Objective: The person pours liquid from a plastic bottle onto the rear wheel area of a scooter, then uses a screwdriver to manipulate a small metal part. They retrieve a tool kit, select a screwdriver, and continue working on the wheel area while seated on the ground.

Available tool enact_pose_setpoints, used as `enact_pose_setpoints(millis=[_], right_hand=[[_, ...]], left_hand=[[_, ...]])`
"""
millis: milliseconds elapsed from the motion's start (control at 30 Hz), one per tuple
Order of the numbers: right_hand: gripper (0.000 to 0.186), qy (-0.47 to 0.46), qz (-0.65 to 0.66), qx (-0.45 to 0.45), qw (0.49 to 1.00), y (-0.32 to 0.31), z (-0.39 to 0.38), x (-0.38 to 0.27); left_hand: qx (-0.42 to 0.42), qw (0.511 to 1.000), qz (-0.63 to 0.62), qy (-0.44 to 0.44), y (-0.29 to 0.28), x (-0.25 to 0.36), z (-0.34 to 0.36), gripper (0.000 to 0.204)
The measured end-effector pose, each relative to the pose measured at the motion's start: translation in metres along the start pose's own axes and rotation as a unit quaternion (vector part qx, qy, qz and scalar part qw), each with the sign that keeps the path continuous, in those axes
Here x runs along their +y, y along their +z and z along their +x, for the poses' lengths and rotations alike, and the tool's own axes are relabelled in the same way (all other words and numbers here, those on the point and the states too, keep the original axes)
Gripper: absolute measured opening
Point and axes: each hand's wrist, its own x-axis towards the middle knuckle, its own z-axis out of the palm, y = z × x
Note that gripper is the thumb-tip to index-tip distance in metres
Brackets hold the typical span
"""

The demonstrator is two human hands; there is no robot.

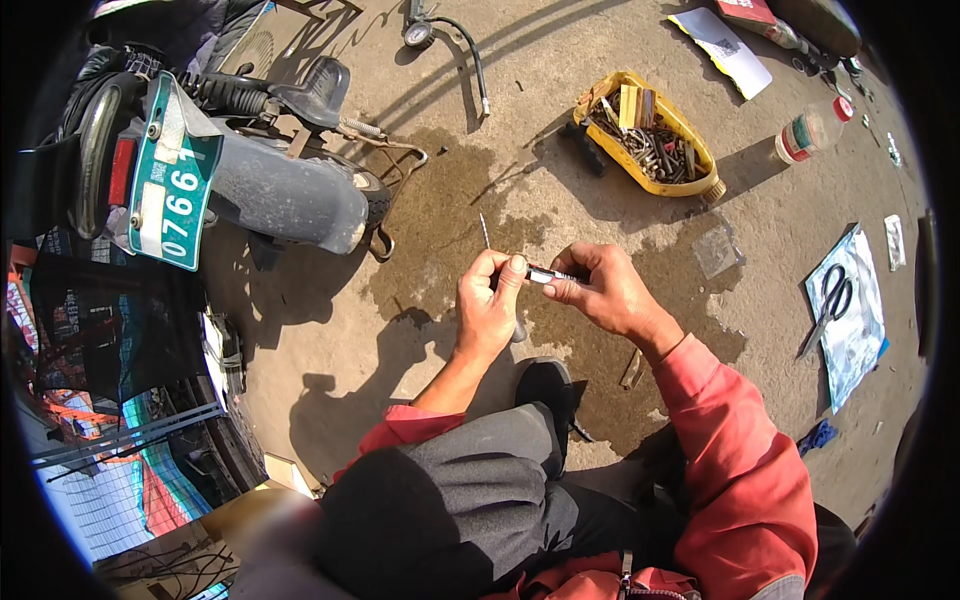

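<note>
In front of me, my left hand (487,300) and my right hand (607,290) meet fingertip to fingertip. Between them they pinch a small dark cylindrical part (540,275) with a whitish band; its exact kind I cannot make out. A tool with a thin metal shaft (485,232), which looks like a screwdriver, runs through my left hand, its tip pointing away from me. Its rounded dark end (519,330) shows below the palm. Both hands are closed, and the fingers hide much of the part.
Beyond my hands lies a cut yellow container (668,182) of bolts and small hardware. A plastic bottle (812,130) stands right of it. Scissors (832,305) rest on a silvery packet (850,345). At left is a motorbike's rear fender (290,195); a gauge (418,35) with hose lies far off.
</note>
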Motion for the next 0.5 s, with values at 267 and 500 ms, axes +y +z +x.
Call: enact_pose_setpoints(millis=[267, 500], right_hand=[[0.026, 0.073, 0.115, -0.013, 0.991, 0.002, 0.004, 0.006], [0.021, 0.098, 0.244, -0.036, 0.964, -0.002, 0.004, 0.004]], left_hand=[[0.007, 0.999, -0.036, -0.012, 0.002, -0.001, -0.002, 0.024], [0.018, 0.998, -0.066, -0.014, 0.004, 0.003, -0.002, 0.022]])
